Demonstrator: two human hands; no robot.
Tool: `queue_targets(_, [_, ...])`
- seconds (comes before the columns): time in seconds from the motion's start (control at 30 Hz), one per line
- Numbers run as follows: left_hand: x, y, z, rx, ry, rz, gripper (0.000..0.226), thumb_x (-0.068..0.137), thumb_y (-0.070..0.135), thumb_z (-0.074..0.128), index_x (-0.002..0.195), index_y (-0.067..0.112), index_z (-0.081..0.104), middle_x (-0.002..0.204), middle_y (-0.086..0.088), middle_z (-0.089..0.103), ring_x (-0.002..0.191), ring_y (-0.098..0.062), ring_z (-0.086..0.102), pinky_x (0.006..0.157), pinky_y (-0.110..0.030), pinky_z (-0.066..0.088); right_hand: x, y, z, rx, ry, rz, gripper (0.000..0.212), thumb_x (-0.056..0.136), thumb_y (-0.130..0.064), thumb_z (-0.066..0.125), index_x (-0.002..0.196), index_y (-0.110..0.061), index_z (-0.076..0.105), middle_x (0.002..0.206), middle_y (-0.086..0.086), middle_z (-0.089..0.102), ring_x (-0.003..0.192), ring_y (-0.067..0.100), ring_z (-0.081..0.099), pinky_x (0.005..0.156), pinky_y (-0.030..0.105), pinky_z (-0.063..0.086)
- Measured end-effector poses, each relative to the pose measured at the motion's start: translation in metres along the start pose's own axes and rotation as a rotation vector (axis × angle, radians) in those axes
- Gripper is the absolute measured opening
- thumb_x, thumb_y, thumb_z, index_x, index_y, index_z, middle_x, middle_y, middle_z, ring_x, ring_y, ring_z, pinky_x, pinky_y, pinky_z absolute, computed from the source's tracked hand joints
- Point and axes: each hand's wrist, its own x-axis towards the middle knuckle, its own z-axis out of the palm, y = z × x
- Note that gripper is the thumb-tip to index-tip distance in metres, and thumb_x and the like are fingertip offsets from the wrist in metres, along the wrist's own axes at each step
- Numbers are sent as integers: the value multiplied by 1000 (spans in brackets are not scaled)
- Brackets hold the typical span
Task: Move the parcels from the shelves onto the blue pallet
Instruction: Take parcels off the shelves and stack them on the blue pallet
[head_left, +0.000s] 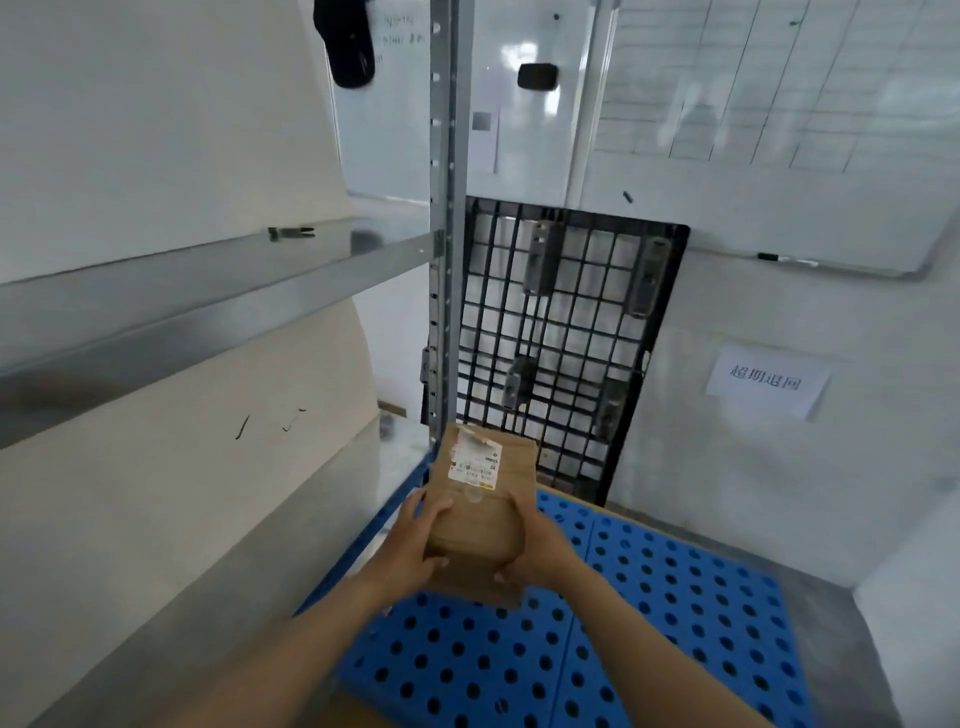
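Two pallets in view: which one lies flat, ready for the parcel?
The blue perforated plastic pallet lies flat on the floor beneath the hands; the black grid pallet stands upright against the wall.

Both hands (470, 551) grip a parcel (483, 499), seemingly above the blue pallet (675, 597).

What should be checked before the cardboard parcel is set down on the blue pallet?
1. Left hand on the cardboard parcel: ok, gripping its left side.
2. Right hand on parcel: ok, supporting the right lower edge.
3. Parcel over the blue pallet: ok.
4. Landing spot free: ok, bare perforated surface beside the parcel.
5. Clear of the shelf upright: ok, apart.
6. Parcel's underside intact: cannot tell.
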Motion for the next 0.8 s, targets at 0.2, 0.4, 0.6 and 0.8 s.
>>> queue_targets(0.2, [61,-48,6,1,-74,30,73,77,0,64,136,22,27,144,-6,13,130,-21,29,94,-16,33,59,3,21,60,30,104,106,72,-22,75,147,-19,0,149,9,19,134,27,28,108,35,32])
queue_targets(0.4, [108,-73,7,-18,-120,59,77,77,7,69,136,25,24,142,-5,13,129,-21,29,97,-16,32,97,4,39,118,90,158,101,76,-21,69,146,-19,-3,150,7,15,134,23,27,108,32,31])
queue_targets(0.6, [120,-86,6,122,-204,45,89,82,14,65,146,19,2,148,-10,5,132,-25,30,105,-29,38,114,2,50,126,38,206,99,78,-18,66,147,-23,-5,153,7,3,138,28,18,112,37,26])
queue_targets(0.8, [121,-82,5,150,-202,49,95,82,16,65,146,18,-5,149,-12,5,135,-26,26,110,-32,33,114,1,53,97,43,236,99,78,-18,67,145,-27,-5,148,11,4,133,30,24,110,38,32])
